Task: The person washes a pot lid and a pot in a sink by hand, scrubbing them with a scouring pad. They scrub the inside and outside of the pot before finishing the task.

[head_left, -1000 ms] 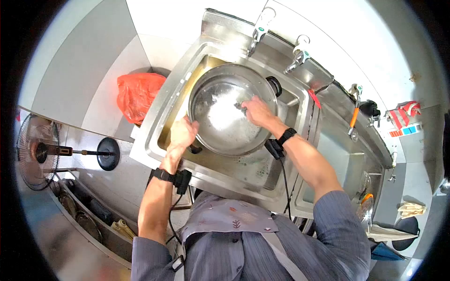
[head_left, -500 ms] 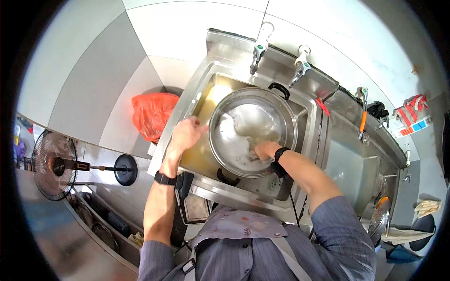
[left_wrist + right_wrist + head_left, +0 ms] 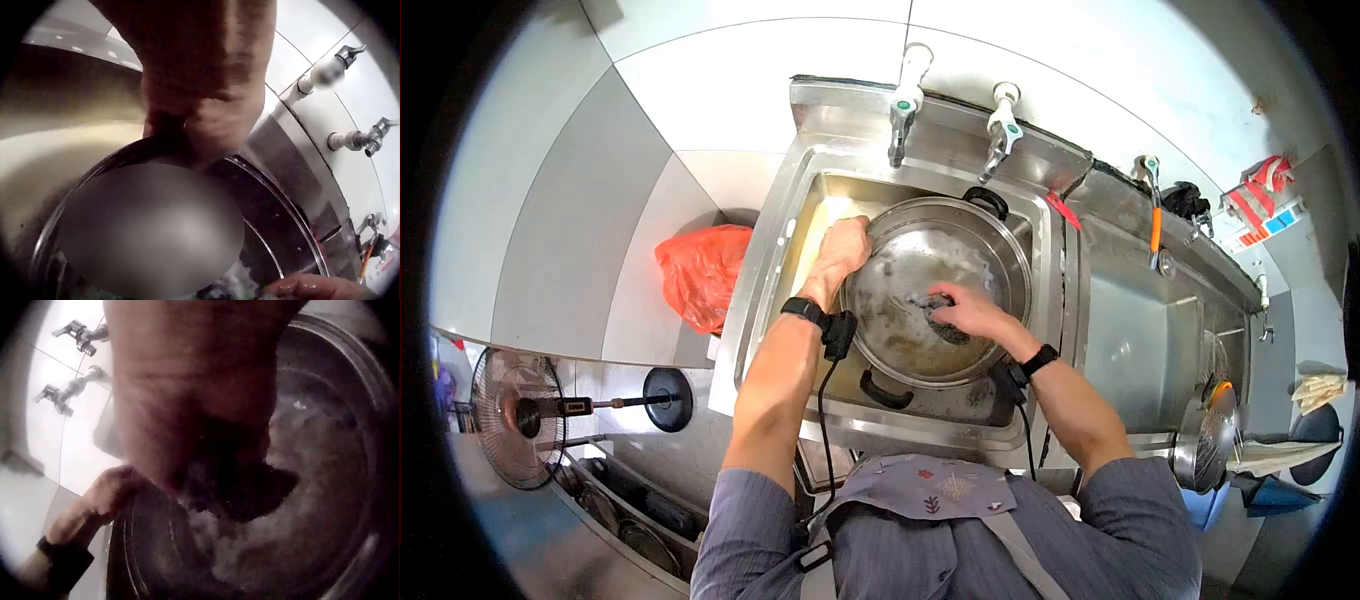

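A wide, round steel pot [image 3: 1012, 265] with two black handles sits in the left sink basin, cloudy, foamy liquid spread over its bottom. My left hand [image 3: 845, 246] grips the pot's rim at the upper left, fingers curled over the edge. Inside the pot, my right hand [image 3: 968, 310] holds a dark steel-wool scrubber [image 3: 256, 494] against the bottom. Much of that scrubber is hidden under the palm. The left wrist view also catches the pot's rim [image 3: 300, 215] beneath the left hand.
Two taps [image 3: 903, 115] stick out from the wall behind the basin. To the right lies a second sink basin [image 3: 1125, 330], with an orange-handled tool [image 3: 1156, 235] hanging above it. A red plastic bag [image 3: 703, 275] is left of the sink, and a fan [image 3: 520, 415] stands farther left.
My left hand let go of the rim at the lower left and took hold again at the upper left. My right hand moved toward the near side, then back toward the pot's middle with the scrubber.
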Motion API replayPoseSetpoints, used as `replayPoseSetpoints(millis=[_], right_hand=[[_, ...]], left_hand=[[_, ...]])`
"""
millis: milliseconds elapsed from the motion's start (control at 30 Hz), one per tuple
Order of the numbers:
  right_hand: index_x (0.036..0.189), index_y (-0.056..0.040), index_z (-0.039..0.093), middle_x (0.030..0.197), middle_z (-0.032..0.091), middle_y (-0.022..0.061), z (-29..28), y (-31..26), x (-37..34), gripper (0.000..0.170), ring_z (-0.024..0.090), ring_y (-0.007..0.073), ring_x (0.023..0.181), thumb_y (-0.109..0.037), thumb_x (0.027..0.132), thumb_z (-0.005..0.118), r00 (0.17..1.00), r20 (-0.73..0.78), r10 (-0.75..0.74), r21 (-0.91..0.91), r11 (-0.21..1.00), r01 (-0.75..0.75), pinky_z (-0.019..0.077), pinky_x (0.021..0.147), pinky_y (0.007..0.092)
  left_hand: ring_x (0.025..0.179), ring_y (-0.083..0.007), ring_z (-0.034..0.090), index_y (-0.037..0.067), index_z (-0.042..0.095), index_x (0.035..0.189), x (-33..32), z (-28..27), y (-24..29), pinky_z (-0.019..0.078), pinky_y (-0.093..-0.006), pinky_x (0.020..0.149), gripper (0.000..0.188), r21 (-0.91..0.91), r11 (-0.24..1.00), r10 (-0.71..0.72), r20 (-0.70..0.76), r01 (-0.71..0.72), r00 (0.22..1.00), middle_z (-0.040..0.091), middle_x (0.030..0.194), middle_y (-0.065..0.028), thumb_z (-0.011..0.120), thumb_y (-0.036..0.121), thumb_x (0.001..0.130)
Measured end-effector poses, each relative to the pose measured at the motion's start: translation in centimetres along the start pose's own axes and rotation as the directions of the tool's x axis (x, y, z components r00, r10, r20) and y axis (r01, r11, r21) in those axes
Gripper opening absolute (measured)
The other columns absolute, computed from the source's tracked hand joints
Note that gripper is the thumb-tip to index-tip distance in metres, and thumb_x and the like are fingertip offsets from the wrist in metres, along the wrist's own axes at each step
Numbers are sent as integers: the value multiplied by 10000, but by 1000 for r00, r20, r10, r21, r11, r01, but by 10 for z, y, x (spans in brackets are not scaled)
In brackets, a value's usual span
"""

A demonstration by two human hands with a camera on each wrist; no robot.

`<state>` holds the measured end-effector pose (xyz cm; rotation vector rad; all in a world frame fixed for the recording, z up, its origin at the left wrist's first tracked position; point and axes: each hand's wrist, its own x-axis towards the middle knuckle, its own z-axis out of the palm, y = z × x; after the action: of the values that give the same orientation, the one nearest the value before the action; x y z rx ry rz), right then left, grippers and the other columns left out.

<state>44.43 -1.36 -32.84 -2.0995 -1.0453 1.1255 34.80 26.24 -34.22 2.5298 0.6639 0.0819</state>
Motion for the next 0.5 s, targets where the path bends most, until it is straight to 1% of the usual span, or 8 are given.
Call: replayPoseSetpoints(millis=[100, 167, 233, 300, 333, 367, 433, 500], right_hand=[[1409, -24, 600, 1349, 668, 215, -5, 18, -2, 560, 645, 324, 1224, -260, 918, 730, 996, -93, -1, -25, 1000, -1, 499, 1025, 413], [1396, -9, 606, 1299, 677, 180, -6, 14, -5, 553, 638, 265, 1166, -222, 901, 730, 984, -143, 108, 133, 987, -90, 495, 987, 373], [1423, -30, 591, 1308, 667, 170, -2, 17, 0, 556, 631, 270, 1163, -214, 913, 716, 979, -187, 83, 78, 995, -70, 495, 986, 381], [1470, -68, 568, 1363, 660, 190, -4, 12, 8, 568, 629, 303, 1230, -225, 939, 696, 988, -124, 94, 251, 966, -60, 482, 1042, 404], [1482, -77, 562, 1356, 650, 149, -2, 15, 14, 567, 620, 270, 1197, -221, 948, 687, 988, -125, 90, 268, 962, -53, 509, 958, 399], [1482, -77, 562, 1356, 650, 149, -5, 5, 13, 567, 620, 270, 1197, -221, 948, 687, 990, -117, 83, 268, 962, -49, 509, 958, 399], [1448, -149, 595, 1271, 650, 44, -12, -12, 13, 519, 597, 184, 1082, -232, 949, 710, 977, 21, 213, 535, 823, -191, 503, 801, 403], [1446, -176, 594, 1224, 653, 6, -6, -12, 22, 508, 584, 154, 1054, -233, 954, 706, 971, -16, 237, 543, 818, -191, 487, 730, 397]], left_hand=[[1008, -495, 708, -30, 678, 1178, 5, 11, -5, 558, -539, 923, 322, 124, 992, -42, 55, 35, 998, 722, 1023, -329, 667, 150, 911], [1013, -498, 712, -50, 677, 1135, -9, 7, 0, 570, -533, 918, 294, 106, 993, -53, 30, 50, 998, 720, 1016, -344, 635, 110, 892], [1019, -501, 716, -71, 676, 1091, -32, 7, -1, 581, -528, 913, 269, 88, 994, -71, 17, 69, 997, 717, 1008, -358, 604, 71, 873], [784, -445, 755, -124, 597, 1122, -48, 5, -5, 619, -514, 694, 266, 7, 998, -63, 29, 63, 998, 712, 862, -346, 571, 22, 901], [677, -361, 760, -125, 570, 1132, -58, -11, 2, 615, -441, 556, 274, -112, 980, -136, 242, 167, 961, 712, 774, -281, 601, 44, 918], [677, -361, 760, -125, 570, 1132, -70, -11, -2, 615, -441, 556, 274, -108, 979, -146, 239, 176, 960, 712, 774, -281, 601, 44, 918], [586, -304, 731, -113, 618, 1043, -97, -12, -11, 601, -412, 531, 290, -384, 838, -194, 454, 387, 870, 713, 728, -223, 669, 137, 905], [582, -283, 725, -104, 627, 1012, -108, -12, -18, 591, -394, 516, 298, -411, 825, -191, 443, 387, 876, 715, 727, -197, 693, 163, 898]])
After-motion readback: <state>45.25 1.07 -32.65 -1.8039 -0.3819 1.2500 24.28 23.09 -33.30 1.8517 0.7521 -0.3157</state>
